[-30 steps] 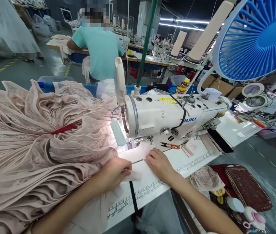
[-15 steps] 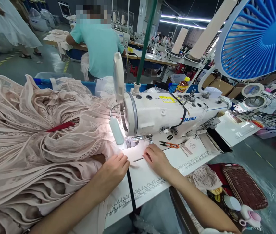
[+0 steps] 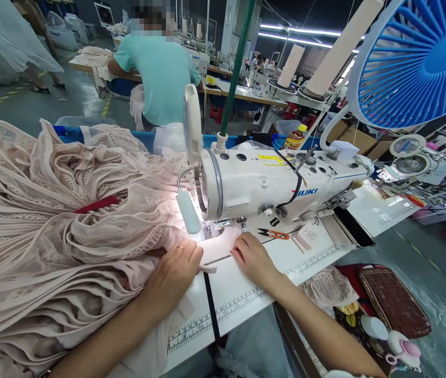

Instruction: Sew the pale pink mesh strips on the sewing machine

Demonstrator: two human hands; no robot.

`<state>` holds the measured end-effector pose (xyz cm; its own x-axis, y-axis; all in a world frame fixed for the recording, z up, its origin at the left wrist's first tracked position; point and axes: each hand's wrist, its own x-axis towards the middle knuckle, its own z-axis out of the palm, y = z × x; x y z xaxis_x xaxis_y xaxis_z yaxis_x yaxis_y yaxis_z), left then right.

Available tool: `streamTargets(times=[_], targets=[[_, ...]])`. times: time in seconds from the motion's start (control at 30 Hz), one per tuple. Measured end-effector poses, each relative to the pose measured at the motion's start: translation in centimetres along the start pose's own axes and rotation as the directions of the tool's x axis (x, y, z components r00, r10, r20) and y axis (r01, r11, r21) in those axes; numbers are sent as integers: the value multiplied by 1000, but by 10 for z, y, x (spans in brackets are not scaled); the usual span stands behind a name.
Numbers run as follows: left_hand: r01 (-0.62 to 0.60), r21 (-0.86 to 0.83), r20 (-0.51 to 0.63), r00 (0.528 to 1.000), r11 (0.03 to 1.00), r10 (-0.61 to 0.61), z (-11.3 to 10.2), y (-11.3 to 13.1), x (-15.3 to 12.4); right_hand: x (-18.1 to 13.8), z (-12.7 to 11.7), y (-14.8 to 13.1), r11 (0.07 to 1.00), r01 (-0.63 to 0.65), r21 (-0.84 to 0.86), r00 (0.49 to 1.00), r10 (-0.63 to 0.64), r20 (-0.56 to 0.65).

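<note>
My left hand [image 3: 179, 268] is closed on pale beige fabric at the edge of the heap. A short end of a fabric strip [image 3: 209, 269] sticks out by its fingertips, over the white table. In front of the needle area of the white sewing machine [image 3: 246, 184], my right hand [image 3: 253, 258] rests with curled fingers, thumb and fingertips together. Whatever it pinches, if anything, is hidden. The lace-edged beige fabric [image 3: 101, 231] covers the table left of the machine and runs up to my left hand. A small lamp [image 3: 188, 211] lights the stitching spot.
Orange-handled thread snips [image 3: 274, 234] and a paper tag [image 3: 307, 234] lie right of my right hand. A ruler tape [image 3: 239, 303] runs along the table's front edge. A blue fan [image 3: 435, 58] stands at upper right. A person in a turquoise shirt [image 3: 163, 79] sits ahead.
My left hand has moved slightly left, away from the right hand, and the strip end now shows beside it. My right hand has stayed nearly in place.
</note>
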<state>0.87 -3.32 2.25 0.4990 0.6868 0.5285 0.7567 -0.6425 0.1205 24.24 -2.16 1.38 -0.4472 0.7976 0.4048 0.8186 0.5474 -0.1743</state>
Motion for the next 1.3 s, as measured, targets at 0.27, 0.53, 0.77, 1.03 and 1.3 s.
streamTargets(times=[0.27, 0.53, 0.77, 1.03, 1.3], targets=[[14, -181, -178, 983, 983, -47, -8, 3, 0, -3, -1, -52, 922, 284, 262, 903, -349, 250], [-350, -139, 109, 924, 926, 366, 0, -2, -15, 3, -3, -23, 995, 20, 101, 989, -34, 143], [-257, -120, 248, 927, 959, 280, 8, -23, -20, 2, 0, 7, 988, -138, -68, 988, 142, 61], [-225, 330, 346, 932, 917, 104, 10, 12, 8, 19, 10, 4, 975, -54, -216, 987, 85, 139], [-99, 186, 273, 961, 978, 45, 31, -3, 0, 46, 28, -8, 994, -108, -6, 966, 107, 234]])
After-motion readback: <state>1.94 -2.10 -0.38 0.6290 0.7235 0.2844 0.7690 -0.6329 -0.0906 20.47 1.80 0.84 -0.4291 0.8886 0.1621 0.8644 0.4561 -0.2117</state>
